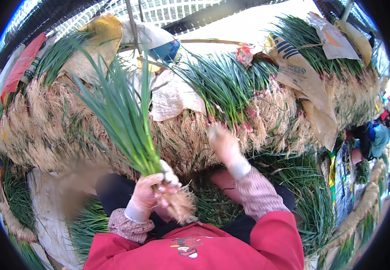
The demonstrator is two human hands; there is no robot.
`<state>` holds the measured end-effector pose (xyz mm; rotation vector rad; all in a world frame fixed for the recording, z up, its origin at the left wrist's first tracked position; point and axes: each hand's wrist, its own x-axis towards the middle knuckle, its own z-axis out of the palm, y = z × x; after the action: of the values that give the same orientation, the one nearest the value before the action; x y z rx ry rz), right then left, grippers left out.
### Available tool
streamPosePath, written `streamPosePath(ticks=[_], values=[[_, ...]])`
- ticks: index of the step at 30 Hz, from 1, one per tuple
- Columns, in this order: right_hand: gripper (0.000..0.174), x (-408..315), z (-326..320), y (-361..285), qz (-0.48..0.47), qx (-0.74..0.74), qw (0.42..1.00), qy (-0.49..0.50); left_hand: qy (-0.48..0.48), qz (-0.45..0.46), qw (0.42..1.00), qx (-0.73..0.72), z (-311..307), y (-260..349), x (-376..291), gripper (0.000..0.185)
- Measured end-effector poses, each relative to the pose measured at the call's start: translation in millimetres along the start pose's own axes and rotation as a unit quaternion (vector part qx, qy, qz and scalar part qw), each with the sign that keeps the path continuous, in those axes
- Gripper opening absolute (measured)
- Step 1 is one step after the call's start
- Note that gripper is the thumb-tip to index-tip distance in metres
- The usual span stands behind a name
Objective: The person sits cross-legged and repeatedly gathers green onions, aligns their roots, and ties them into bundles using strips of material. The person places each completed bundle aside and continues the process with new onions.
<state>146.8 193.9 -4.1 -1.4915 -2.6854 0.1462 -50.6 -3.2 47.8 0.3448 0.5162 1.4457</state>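
Observation:
My left hand grips a bunch of green onions by the stalks, just above their reddish bulbs. The leaves fan up and to the left, and the tan roots hang toward my red apron. White wrapping covers some of the fingers. Blurred, my right hand is at the front of the heaped green onions, close to their bulbs and roots; whether its fingers hold any stalk cannot be made out.
Long matted roots form the front of the heap. Tan sacking and a pale cloth drape over parts of it. Loose green leaves lie low at my right. At the far right a person is partly visible.

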Motion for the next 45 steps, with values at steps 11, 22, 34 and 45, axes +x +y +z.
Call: streamPosePath(ticks=[11, 22, 34, 45], values=[[0.029, -37.7, -67.1, -31.2, 0.061, 0.621, 0.756, -0.199, 0.169, -0.176, 0.950, 0.194, -17.8, -16.6, 54.1, 0.030], [0.035, -45.5, -40.3, -55.9, 0.016, 0.470, 0.881, 0.057, 0.101, -0.114, 0.988, 0.009, -12.8, -37.4, 43.1, 0.022], [0.037, -19.3, -65.7, -71.1, -0.171, 0.249, 0.929, -0.215, 0.111, -0.142, 0.972, 0.149, -18.4, -30.4, 29.0, 0.022], [0.022, -34.3, -11.6, -30.6, 0.096, 0.815, 0.571, -0.023, 0.064, -0.073, 0.990, 0.106, 1.2, -12.4, 16.9, 0.028]])
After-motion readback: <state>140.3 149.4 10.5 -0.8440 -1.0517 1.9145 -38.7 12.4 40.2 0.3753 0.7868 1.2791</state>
